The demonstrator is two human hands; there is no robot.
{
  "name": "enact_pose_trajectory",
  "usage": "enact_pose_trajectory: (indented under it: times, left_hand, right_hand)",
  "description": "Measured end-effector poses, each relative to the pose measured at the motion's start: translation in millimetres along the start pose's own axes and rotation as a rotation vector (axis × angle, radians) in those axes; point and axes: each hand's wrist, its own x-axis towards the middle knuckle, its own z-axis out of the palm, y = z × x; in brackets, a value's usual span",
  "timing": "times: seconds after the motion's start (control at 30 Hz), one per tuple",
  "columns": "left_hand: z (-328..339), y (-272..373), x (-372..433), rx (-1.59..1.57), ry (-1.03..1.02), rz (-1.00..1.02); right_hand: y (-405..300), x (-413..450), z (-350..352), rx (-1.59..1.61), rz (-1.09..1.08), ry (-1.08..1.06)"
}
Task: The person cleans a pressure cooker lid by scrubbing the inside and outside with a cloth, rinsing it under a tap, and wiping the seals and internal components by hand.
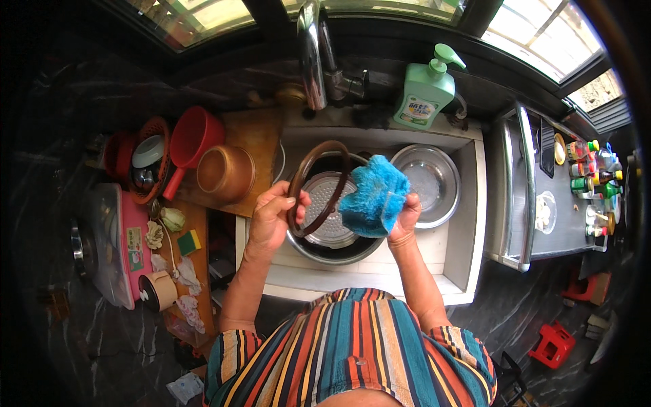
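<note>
My left hand (274,213) grips a brown ring (305,175), perhaps a rubber seal, by its left side, holding it tilted above the sink. A blue fluffy cloth (375,196) is in my right hand (407,219), close to the ring's right side. Below both hands, a dark round pot (335,258) stands in the white sink (465,219), with a perforated metal steamer plate (325,203) in it. To its right lies a shallow stainless steel basin (430,178), partly behind the cloth and my right hand.
A chrome faucet (311,56) rises behind the sink, beside a green pump bottle (424,94). On the left are a wooden board (254,127), a copper-coloured pot (226,173), a red dipper (196,137) and a sponge (189,242). A metal-railed counter (564,213) with several bottles stands right.
</note>
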Motion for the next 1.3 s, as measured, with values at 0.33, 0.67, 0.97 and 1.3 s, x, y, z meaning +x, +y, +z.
enact_pose_trajectory:
  times: [0.33, 0.67, 0.97, 1.3]
  left_hand:
    - [-2.1, -8.3, 28.2, -0.010, 0.080, -0.117]
    - [-5.6, -22.7, 59.0, 0.034, 0.052, -0.104]
    - [2.5, -19.9, 79.8, 0.035, -0.010, -0.233]
    - [23.8, -10.0, 105.9, 0.242, -0.009, 0.082]
  right_hand:
    - [14.3, 4.2, 32.2, -0.015, 0.030, 0.064]
    - [2.2, 6.7, -43.7, -1.156, 0.347, 0.495]
    - [-14.0, 122.7, 92.9, -2.515, -1.049, -0.158]
    - [-44.8, 157.9, 72.8, -3.062, -0.758, -0.217]
